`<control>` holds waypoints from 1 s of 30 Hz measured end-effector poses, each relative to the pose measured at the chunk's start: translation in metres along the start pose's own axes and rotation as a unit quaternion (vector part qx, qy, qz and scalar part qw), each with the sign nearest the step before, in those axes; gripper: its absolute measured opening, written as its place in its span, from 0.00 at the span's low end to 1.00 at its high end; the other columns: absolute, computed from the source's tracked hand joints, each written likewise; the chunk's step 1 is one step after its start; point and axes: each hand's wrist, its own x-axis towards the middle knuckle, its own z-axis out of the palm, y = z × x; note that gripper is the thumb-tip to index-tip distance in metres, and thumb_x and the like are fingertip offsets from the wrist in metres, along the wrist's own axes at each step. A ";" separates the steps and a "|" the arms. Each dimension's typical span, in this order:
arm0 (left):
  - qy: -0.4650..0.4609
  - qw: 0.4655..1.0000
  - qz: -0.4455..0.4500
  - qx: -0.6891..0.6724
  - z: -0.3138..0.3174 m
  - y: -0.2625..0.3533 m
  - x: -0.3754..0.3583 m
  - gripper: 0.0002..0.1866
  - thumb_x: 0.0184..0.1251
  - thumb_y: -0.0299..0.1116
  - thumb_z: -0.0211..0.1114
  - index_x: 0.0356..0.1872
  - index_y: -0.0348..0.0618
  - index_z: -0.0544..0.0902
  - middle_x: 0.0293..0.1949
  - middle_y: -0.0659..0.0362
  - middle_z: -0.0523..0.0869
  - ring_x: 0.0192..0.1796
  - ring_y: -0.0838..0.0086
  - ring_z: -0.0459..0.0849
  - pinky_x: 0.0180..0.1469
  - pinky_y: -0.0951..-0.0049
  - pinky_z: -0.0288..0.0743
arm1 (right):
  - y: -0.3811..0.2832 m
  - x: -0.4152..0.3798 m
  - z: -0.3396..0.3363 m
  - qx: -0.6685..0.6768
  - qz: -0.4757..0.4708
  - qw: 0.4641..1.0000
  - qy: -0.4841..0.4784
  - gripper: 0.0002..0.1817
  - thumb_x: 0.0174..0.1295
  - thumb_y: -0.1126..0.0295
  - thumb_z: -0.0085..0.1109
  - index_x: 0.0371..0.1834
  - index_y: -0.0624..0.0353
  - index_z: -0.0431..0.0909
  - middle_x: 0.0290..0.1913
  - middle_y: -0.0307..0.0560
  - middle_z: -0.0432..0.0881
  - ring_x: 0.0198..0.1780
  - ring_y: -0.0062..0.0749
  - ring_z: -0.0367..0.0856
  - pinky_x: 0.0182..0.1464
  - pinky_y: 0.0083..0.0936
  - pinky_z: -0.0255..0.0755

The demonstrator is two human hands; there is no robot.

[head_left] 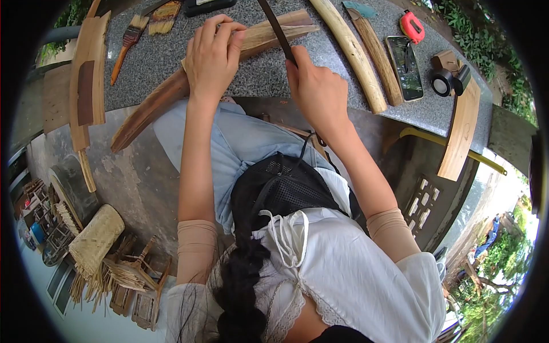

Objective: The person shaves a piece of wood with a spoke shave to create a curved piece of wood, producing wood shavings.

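Observation:
My left hand (213, 60) is pressed over a long piece of split wood (155, 107), its fingers wrapped across the top. The wood lies at a slant on the grey stone table, and its darker lower end juts past the near edge beside my leg. In my right hand (321, 91) the fingers are closed round the lower end of a long, dark, flat blade (277, 26). The blade points up and away, crossing over the far part of the wood in this view. My right fist hides its grip.
The speckled table (260, 77) bears a brush (129, 43), two long sticks (353, 54) (377, 57), a phone (405, 68) and a red tape measure (412, 26). Boards overhang at the left (86, 86) and right (461, 128). A wooden chair (134, 274) stands lower left.

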 end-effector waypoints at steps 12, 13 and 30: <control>-0.053 0.996 -0.054 -0.052 0.000 0.001 -0.004 0.20 0.57 0.56 0.65 0.39 0.52 0.82 0.34 0.65 0.83 0.37 0.66 0.84 0.36 0.68 0.76 | -0.003 -0.001 0.014 0.011 0.015 1.000 0.004 0.10 0.68 0.60 0.49 0.44 0.52 0.65 0.13 0.51 0.76 0.16 0.53 0.77 0.17 0.45 0.68; -0.052 0.996 -0.053 -0.052 0.000 0.001 -0.004 0.20 0.57 0.56 0.65 0.39 0.52 0.82 0.34 0.65 0.83 0.37 0.66 0.84 0.36 0.68 0.76 | -0.002 -0.003 0.015 0.010 0.008 1.000 0.008 0.10 0.68 0.60 0.49 0.44 0.52 0.65 0.13 0.51 0.76 0.16 0.53 0.77 0.17 0.45 0.68; -0.023 0.998 -0.059 -0.009 0.002 0.004 -0.009 0.21 0.55 0.57 0.67 0.39 0.52 0.82 0.34 0.66 0.84 0.38 0.66 0.85 0.36 0.66 0.77 | 0.017 -0.041 0.016 -0.020 -0.001 1.000 -0.014 0.10 0.68 0.60 0.51 0.42 0.52 0.66 0.12 0.51 0.75 0.16 0.52 0.78 0.17 0.46 0.68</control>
